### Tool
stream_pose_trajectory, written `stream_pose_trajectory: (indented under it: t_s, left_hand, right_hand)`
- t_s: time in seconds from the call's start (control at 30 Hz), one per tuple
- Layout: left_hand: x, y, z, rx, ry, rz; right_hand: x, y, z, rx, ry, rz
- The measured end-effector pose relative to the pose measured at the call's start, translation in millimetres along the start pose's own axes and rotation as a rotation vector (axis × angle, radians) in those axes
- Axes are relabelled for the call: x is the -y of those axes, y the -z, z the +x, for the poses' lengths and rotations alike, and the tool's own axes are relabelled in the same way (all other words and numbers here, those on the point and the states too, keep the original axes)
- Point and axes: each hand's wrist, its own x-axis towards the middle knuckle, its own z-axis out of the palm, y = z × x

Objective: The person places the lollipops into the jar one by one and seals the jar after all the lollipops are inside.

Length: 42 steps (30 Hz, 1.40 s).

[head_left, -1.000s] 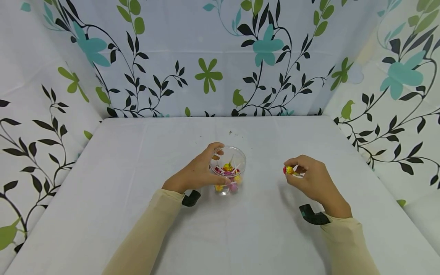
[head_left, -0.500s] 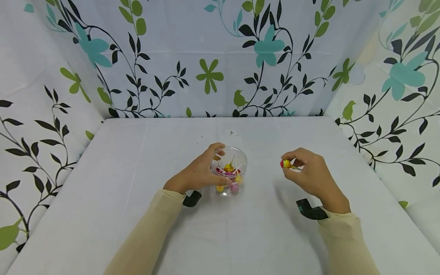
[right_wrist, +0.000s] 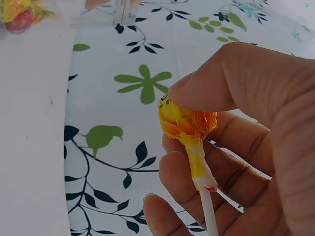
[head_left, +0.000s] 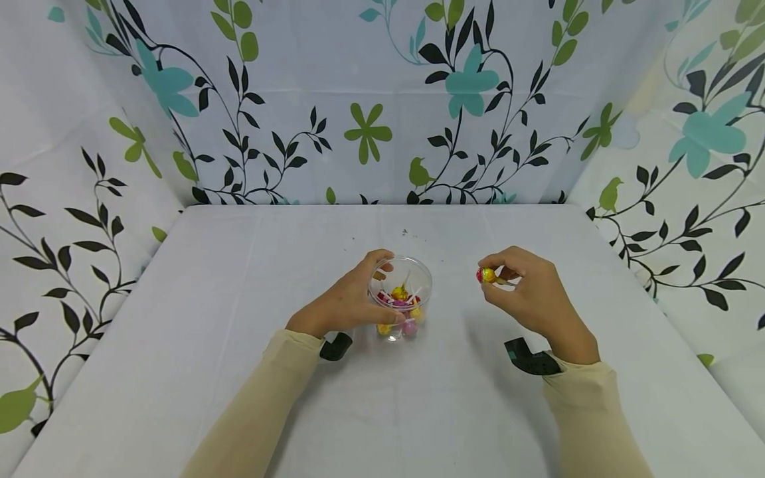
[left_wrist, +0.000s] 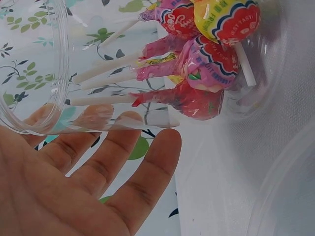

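Near the middle of the white table, a clear plastic jar [head_left: 429, 287] stands without a lid, holding several wrapped lollipops [left_wrist: 211, 64] in pink, red and yellow. My left hand [head_left: 352, 297] grips the jar from its left side, thumb in front and fingers around the back. To the right of the jar and above the table, my right hand [head_left: 534, 285] pinches a yellow and red lollipop [right_wrist: 187, 123] by its wrapped head between thumb and fingers. In the right wrist view its white stick points down toward the palm.
The white table [head_left: 227, 279] has a few tiny dark specks [head_left: 405, 232] behind the jar. Curtains [head_left: 287, 79] printed with leaves, flowers and birds hang at the back and both sides. Each wrist bears a black strap [head_left: 532, 360].
My right hand has moved left and slightly away from me with the lollipop, closer to the jar. The left hand keeps its hold on the jar.
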Motion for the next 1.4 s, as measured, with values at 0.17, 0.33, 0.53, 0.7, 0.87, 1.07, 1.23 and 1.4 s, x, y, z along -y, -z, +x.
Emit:
stream_pose_trajectory:
  t_s: [0.17,0.33,0.53,0.7,0.87,1.07,1.23,1.4]
  left_hand:
    - [-0.6,-0.1,-0.7,-0.008,0.003,0.001]
    - [-0.5,0.1,-1.1,-0.009,-0.001,-0.003]
    - [-1.0,0.5,-1.3,-0.009,0.001,0.010]
    - [-0.9,0.0,-0.7,-0.006,0.010,0.015]
    - [0.0,-1.6,-0.8,-0.007,0.018,0.010]
    - [-1.1,-2.1,-0.3,-0.001,0.027,-0.007]
    - [-1.9,-1.1,0.3,0.002,0.016,-0.009]
    - [-1.8,0.1,-0.2,0.004,0.010,-0.017]
  right_hand:
    - [6,-3.0,7,-0.003,0.016,0.016]
    - [12,-6.6,14,0.000,0.028,0.034]
    - [19,-9.4,20,0.011,0.047,0.034]
    - [22,-12.1,24,0.020,0.059,0.033]
    - [28,-18.6,28,0.044,0.076,0.032]
    - [38,-24.8,31,0.079,0.110,0.046]
    - [42,-32.3,31,0.115,0.128,0.058]
    - [46,-40.4,32,0.152,0.116,0.062]
